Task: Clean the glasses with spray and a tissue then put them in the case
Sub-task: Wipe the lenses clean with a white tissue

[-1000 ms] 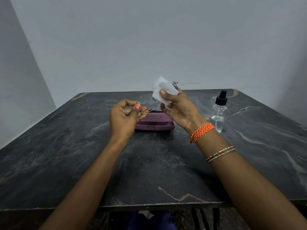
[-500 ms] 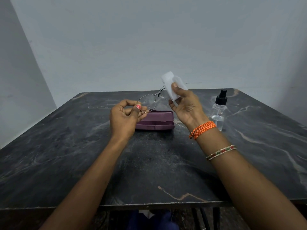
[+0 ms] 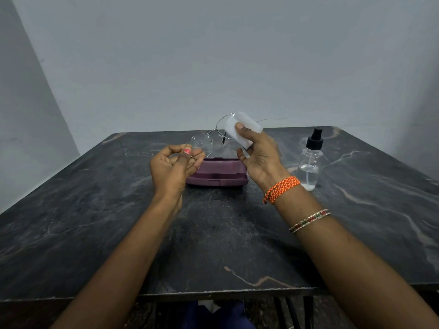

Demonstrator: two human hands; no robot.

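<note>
Lifted slightly, right hand [image 3: 260, 153] pinches tissue [image 3: 240, 129] over glasses [image 3: 202, 143] gripped by left hand [image 3: 172, 167].

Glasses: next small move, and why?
Probably finish rubbing the right lens, then shift the tissue to the left one. The right hand pinches the tissue over one lens of the glasses; the left hand holds the frame by the bare lens. The case is shut.

The folded tissue [image 3: 240, 130] is white, the hard glasses case [image 3: 217, 173] plum purple, the clear spray bottle [image 3: 309, 166] black-capped, the stone table [image 3: 95, 222] dark grey with pale veins.
</note>
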